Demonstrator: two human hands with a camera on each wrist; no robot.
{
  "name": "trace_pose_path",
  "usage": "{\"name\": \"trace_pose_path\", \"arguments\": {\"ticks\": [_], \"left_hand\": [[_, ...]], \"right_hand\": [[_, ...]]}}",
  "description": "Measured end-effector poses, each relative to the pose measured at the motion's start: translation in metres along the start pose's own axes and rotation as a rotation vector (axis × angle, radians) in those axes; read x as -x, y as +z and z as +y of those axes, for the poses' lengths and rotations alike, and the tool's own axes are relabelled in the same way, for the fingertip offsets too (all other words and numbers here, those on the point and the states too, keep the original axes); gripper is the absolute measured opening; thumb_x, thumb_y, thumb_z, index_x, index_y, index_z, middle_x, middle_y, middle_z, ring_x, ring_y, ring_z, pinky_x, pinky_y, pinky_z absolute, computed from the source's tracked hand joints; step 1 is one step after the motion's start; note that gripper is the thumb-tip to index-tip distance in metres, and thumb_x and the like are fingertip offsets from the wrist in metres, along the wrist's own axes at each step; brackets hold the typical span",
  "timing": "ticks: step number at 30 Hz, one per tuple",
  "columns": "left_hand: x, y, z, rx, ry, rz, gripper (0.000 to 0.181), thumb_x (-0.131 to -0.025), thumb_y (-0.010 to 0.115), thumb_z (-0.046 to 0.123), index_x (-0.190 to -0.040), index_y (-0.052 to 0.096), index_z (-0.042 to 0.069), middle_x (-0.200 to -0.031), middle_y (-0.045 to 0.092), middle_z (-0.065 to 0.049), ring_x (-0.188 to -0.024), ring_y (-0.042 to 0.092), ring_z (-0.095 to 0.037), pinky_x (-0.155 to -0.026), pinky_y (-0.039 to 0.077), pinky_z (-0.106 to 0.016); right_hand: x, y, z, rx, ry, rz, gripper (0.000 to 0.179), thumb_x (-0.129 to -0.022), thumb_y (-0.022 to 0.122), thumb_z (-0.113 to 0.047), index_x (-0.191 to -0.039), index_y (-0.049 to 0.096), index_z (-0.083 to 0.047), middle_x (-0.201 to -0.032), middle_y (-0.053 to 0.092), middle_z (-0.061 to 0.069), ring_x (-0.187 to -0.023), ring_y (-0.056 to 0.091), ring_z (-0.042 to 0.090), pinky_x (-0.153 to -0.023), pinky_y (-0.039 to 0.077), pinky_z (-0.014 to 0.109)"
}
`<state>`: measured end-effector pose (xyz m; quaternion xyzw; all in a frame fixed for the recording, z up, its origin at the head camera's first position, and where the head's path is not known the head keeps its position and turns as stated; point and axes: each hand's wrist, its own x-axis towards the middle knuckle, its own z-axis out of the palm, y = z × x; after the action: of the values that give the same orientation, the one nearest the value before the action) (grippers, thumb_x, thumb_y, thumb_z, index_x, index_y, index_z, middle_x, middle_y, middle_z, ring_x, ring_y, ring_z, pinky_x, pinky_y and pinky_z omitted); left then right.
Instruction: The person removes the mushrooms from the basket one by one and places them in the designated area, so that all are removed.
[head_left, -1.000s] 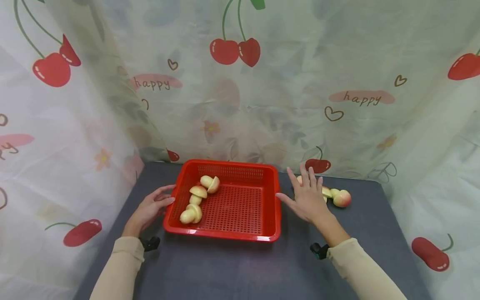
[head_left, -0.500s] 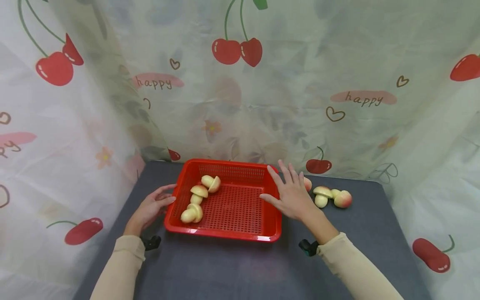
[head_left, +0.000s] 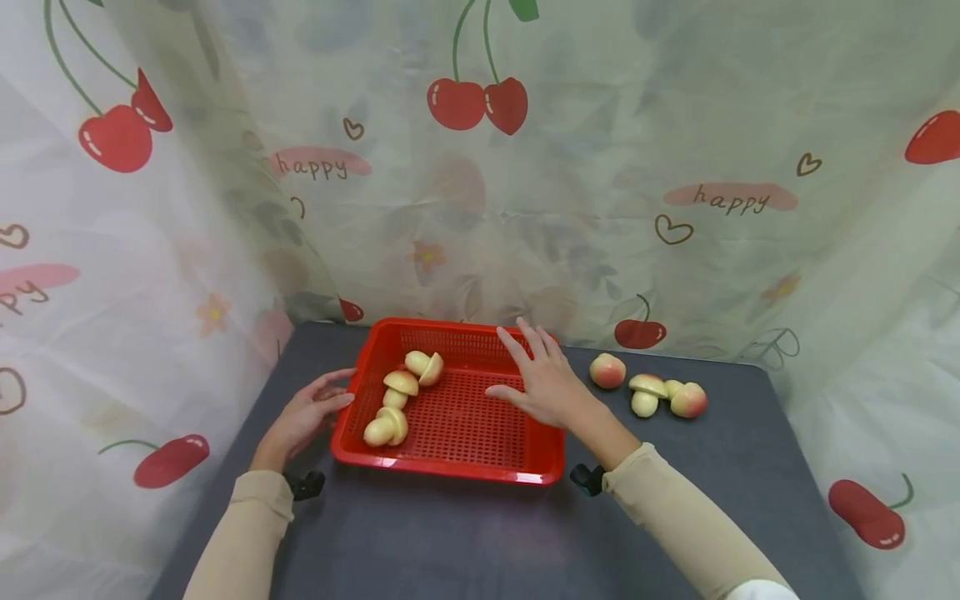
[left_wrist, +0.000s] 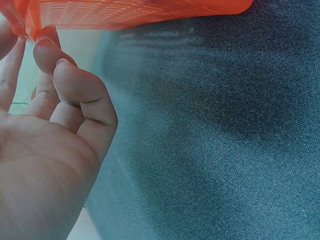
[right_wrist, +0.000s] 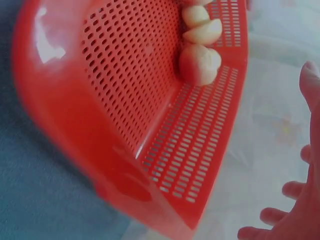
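A red perforated plastic basket stands on the table. Along its left side lie three toy mushrooms, cream with a pinkish blush: an upper one, a middle one and a lower one. My left hand pinches the basket's left rim, thumb and fingers meeting on the edge in the left wrist view. Over the basket's right side hovers my right hand, fingers spread and holding nothing. In the right wrist view its fingers show at the right, apart from the basket.
Right of the basket, a round blushed piece, a toy mushroom and another mushroom lie on the dark grey table. A cherry-printed curtain hangs behind the table and on both sides.
My right hand has moved left from above the loose mushrooms to over the basket, uncovering them on the table. My left hand stays at the basket's left rim.
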<state>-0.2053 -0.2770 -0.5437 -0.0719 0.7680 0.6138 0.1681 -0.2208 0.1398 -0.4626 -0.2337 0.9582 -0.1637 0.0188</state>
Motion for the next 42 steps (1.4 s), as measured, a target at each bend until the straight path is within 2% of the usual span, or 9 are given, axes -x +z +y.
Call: {"name": "trace_pose_path", "arguments": {"ticks": [8,15,18,23,33,42], "left_hand": [[0.002,0.001,0.002,-0.009,0.005,-0.009,0.065,-0.098,0.068,0.036,-0.155,0.04,0.02,-0.138,0.061,-0.019,-0.103,0.069,-0.017,-0.084,0.06,-0.034],[0.0,-0.001,0.0,-0.012,-0.003,-0.002,0.066,-0.097,0.069,0.037,-0.155,0.04,0.021,-0.141,0.059,-0.021,-0.106,0.068,-0.019,-0.086,0.06,-0.035],[-0.001,-0.003,-0.001,-0.006,-0.005,0.001,0.067,-0.097,0.069,0.038,-0.155,0.04,0.021,-0.141,0.059,-0.02,-0.106,0.068,-0.02,-0.086,0.06,-0.035],[-0.001,-0.003,-0.003,0.001,-0.002,0.001,0.067,-0.096,0.07,0.038,-0.154,0.04,0.022,-0.14,0.059,-0.021,-0.105,0.069,-0.02,-0.087,0.06,-0.036],[-0.005,-0.004,-0.004,0.013,-0.004,0.007,0.065,-0.096,0.07,0.037,-0.153,0.042,0.023,-0.142,0.059,-0.021,-0.105,0.07,-0.023,-0.088,0.06,-0.038],[-0.003,-0.003,-0.004,0.013,-0.013,0.01,0.064,-0.096,0.071,0.036,-0.152,0.043,0.022,-0.139,0.061,-0.02,-0.105,0.07,-0.023,-0.088,0.061,-0.038]], "right_hand": [[-0.02,0.013,-0.011,-0.05,0.005,-0.09,0.095,-0.089,0.051,-0.078,-0.164,0.008,-0.038,-0.173,0.008,0.004,-0.155,0.023,0.041,-0.117,0.037,0.062],[-0.038,0.021,-0.02,-0.138,0.02,-0.16,0.095,-0.088,0.056,-0.076,-0.163,0.01,-0.042,-0.172,0.011,0.0,-0.157,0.02,0.043,-0.118,0.036,0.062],[-0.045,0.025,-0.022,-0.156,0.011,-0.165,0.094,-0.088,0.057,-0.074,-0.163,0.013,-0.04,-0.171,0.015,0.0,-0.156,0.022,0.044,-0.117,0.038,0.061],[-0.057,0.03,-0.026,-0.166,0.002,-0.163,0.094,-0.088,0.058,-0.074,-0.163,0.018,-0.036,-0.168,0.023,0.003,-0.153,0.03,0.037,-0.115,0.043,0.057],[-0.08,0.043,-0.028,-0.303,-0.007,-0.163,0.087,-0.089,0.07,-0.061,-0.16,0.033,-0.027,-0.16,0.037,0.006,-0.148,0.04,0.029,-0.119,0.039,0.051],[-0.1,0.065,-0.026,-0.345,-0.035,-0.173,0.082,-0.089,0.073,-0.055,-0.156,0.041,-0.02,-0.156,0.044,0.008,-0.144,0.044,0.026,-0.12,0.039,0.047]]}}
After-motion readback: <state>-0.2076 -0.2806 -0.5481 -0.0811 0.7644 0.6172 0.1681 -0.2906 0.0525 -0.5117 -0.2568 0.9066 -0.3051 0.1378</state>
